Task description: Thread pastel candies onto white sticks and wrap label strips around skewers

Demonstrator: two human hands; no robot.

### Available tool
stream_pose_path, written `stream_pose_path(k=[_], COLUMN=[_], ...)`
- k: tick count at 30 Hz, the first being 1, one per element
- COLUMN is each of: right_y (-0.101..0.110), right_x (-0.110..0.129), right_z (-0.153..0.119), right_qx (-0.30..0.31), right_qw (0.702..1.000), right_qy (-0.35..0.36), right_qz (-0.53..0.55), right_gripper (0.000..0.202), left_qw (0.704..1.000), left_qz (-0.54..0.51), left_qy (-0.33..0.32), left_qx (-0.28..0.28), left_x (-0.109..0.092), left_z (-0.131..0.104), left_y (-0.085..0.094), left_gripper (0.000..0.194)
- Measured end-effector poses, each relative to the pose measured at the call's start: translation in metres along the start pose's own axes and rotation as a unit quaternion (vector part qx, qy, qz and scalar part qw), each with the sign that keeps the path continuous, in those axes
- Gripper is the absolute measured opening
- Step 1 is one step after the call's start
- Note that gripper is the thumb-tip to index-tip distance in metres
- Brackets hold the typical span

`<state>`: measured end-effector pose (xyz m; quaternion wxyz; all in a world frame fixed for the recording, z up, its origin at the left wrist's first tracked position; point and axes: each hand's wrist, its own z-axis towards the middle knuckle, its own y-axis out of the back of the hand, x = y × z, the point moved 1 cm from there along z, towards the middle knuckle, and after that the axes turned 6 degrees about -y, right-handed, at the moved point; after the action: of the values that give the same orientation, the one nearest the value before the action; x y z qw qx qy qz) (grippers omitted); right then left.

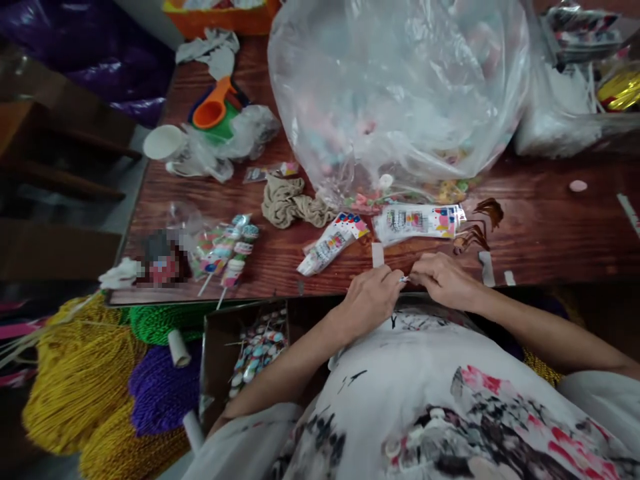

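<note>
At the table's front edge my left hand [373,297] and my right hand [443,279] are close together, fingers pinched. Between their fingertips is a small, whitish, patterned piece [404,279], too small to identify; both hands seem to grip it. Just beyond them lie a stack of printed clear packets [417,221] and a smaller bundle of the same packets [333,245]. A white tape piece [377,255] sticks to the table edge above my left hand. Brown strips [487,213], perhaps ties, lie beyond my right hand.
A big clear bag [400,93] covers the back of the wooden table [550,247]. Wrapped candy sticks [240,250], a tan cloth [287,200] and an orange scoop [210,112] are to the left. Below stands a box [215,360] of candy sticks beside yellow bead bundles [75,373].
</note>
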<state>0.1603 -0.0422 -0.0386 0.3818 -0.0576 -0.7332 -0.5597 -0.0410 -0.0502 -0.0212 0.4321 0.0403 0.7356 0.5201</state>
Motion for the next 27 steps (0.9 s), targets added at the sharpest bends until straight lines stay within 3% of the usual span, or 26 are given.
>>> stream_pose_path(k=[5,8,10,13,15,16,18,20,21,24,27], right_y=[-0.005,-0.002,0.000,0.000,-0.001,-0.002,-0.006,-0.009,-0.011,-0.008,0.011], right_x=[0.007,0.012,0.012,0.007,0.001,-0.002,-0.005,-0.005,-0.005,-0.007,-0.025], right_z=[-0.014,-0.022,-0.028,-0.034,-0.035,-0.035,-0.033,-0.031,-0.030,-0.033,-0.041], right_qx=[-0.141,-0.207,-0.224,-0.211,-0.197,-0.188,-0.165,-0.140,-0.124,-0.097,-0.188], right_qw=[0.985,0.967,0.959,0.960,0.965,0.968,0.976,0.986,0.991,0.993,0.976], right_qy=[0.041,0.063,0.098,0.145,0.151,0.147,0.126,0.080,0.052,-0.012,-0.034], right_qz=[-0.096,-0.133,-0.143,-0.112,-0.083,-0.076,-0.072,-0.050,-0.027,0.065,0.103], right_gripper=[0.014,0.015,0.025,0.027,0.023,0.021,0.018,0.016,0.017,0.021,0.017], left_qw=[0.997,0.978,0.928,0.825,0.802,0.816,0.893,0.971,0.990,0.997,0.997], left_qz=[-0.072,-0.207,-0.363,-0.525,-0.544,-0.526,-0.416,-0.224,-0.128,0.026,-0.037], left_qy=[-0.009,0.022,0.083,0.172,0.176,0.157,0.085,0.005,-0.027,-0.072,-0.069], left_qx=[0.026,0.016,0.033,0.117,0.174,0.182,0.148,0.078,0.049,0.015,-0.009], left_x=[0.002,0.004,0.005,0.007,0.005,0.003,-0.002,-0.009,-0.012,-0.018,-0.016], left_z=[0.008,0.015,0.018,0.017,0.016,0.016,0.016,0.015,0.015,0.015,0.020], left_y=[-0.004,-0.004,-0.004,-0.005,-0.005,-0.005,-0.004,-0.005,-0.007,-0.013,-0.015], left_gripper=[0.028,0.031,0.034,0.043,0.045,0.045,0.039,0.031,0.029,0.027,0.031])
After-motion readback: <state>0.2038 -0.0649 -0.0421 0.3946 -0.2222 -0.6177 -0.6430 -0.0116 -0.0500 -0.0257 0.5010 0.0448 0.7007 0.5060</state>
